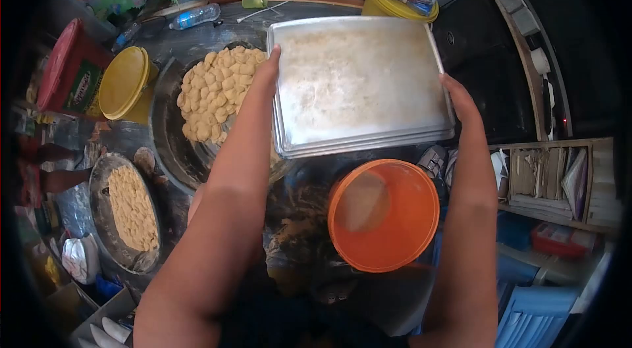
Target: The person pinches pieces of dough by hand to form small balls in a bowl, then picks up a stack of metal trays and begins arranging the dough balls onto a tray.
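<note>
A stack of silver baking trays (362, 85) is held up in front of me by both hands. My left hand (268, 72) grips its left edge, thumb along the rim and fingers hidden. At the opposite edge, my right hand (459, 99) is closed round the side of the stack. The top tray's surface has brownish stains. Partly behind my left forearm is a large dark basin (168, 137) with many rounded dough pieces (214, 91) in it. Below the trays stands an orange bucket (408, 236), open at the top.
An oval pan (100, 216) of small dough pieces lies at left. Yellow (122, 85) and red (72, 62) buckets, a plastic bottle (195, 16) and a green cup (255, 0) stand behind. A wooden shelf (596, 180) and blue chair (536, 315) are right; another person's limbs (62, 180) show at left.
</note>
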Demonstrator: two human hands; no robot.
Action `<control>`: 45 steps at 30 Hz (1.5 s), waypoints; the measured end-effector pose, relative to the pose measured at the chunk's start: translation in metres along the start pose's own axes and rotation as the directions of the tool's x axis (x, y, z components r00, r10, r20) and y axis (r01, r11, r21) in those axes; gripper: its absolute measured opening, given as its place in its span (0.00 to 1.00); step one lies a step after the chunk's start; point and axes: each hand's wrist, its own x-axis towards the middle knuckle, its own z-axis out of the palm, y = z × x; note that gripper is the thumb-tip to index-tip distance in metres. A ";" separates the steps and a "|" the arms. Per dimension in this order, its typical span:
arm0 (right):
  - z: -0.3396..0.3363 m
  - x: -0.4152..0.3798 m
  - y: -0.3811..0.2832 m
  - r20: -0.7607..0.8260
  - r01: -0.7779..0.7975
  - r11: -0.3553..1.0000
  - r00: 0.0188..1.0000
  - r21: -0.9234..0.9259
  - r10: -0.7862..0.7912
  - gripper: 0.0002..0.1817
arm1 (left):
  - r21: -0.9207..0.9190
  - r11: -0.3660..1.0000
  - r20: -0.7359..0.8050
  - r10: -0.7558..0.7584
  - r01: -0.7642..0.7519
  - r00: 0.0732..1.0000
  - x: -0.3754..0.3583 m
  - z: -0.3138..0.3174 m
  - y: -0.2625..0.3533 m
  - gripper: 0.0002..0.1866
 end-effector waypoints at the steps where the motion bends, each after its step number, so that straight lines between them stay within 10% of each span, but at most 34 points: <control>1: 0.004 0.000 0.000 -0.060 0.142 0.990 0.988 0.000 -0.142 0.39 | -0.003 1.000 -0.003 -0.011 0.011 1.000 0.009 0.005 0.000 0.41; 5: 0.029 -0.016 0.031 -0.217 -0.034 0.732 0.963 -0.680 -0.157 0.44 | -0.017 1.000 -0.091 -0.012 0.010 0.996 0.021 0.031 -0.005 0.42; 9: 0.020 -0.019 0.051 -0.206 -0.015 0.774 0.967 -0.633 -0.150 0.45 | -0.215 0.976 0.078 -0.020 0.037 0.997 0.033 0.032 -0.005 0.30; 12: 0.023 -0.033 0.060 -0.247 -0.057 0.747 0.958 -0.663 -0.145 0.45 | -0.224 0.924 -0.135 0.287 -0.311 0.948 0.003 0.047 0.004 0.29; 16: 0.023 -0.093 0.063 -0.086 0.096 0.785 0.979 -0.612 -0.186 0.44 | -0.036 0.970 0.055 0.241 -0.239 0.969 -0.011 0.048 0.002 0.33; 19: 0.022 -0.171 0.035 0.043 0.173 0.965 0.985 -0.195 -0.168 0.38 | 0.335 0.918 0.086 0.195 -0.212 0.977 -0.024 0.049 -0.003 0.42; 21: 0.018 -0.238 0.000 0.184 0.245 0.967 0.949 0.069 -0.254 0.34 | 0.734 0.638 -0.084 0.426 -0.233 0.901 -0.035 0.048 -0.015 0.44; 26: 0.008 -0.385 -0.062 0.279 0.473 0.634 0.620 0.612 -0.733 0.25 | 0.934 0.277 0.078 0.459 -0.226 0.885 -0.112 0.060 -0.005 0.40; 28: 0.010 -0.439 -0.072 0.125 0.443 0.513 0.655 0.735 -0.745 0.19 | 0.954 0.160 0.161 0.436 -0.253 0.885 -0.138 0.058 0.010 0.40; 30: 0.007 -0.484 -0.097 -0.103 0.658 0.482 0.645 0.579 -0.757 0.12 | 0.947 -0.021 0.300 0.407 -0.319 0.863 -0.165 0.051 0.021 0.39; 32: -0.002 -0.518 -0.137 -0.194 0.877 0.477 0.460 -0.052 -0.867 0.06 | 0.910 -0.141 0.414 0.352 -0.390 0.839 -0.198 0.034 0.030 0.38; 41: -0.020 -0.623 -0.221 0.204 0.437 0.658 0.892 -0.614 -0.403 0.21 | 0.856 -0.198 0.496 0.054 -0.478 0.867 -0.255 -0.036 0.011 0.43; 45: -0.014 -0.613 -0.143 0.019 0.760 0.320 0.400 -0.566 -0.916 0.23 | 0.846 -0.300 0.474 0.041 -0.442 0.880 -0.246 -0.035 0.005 0.41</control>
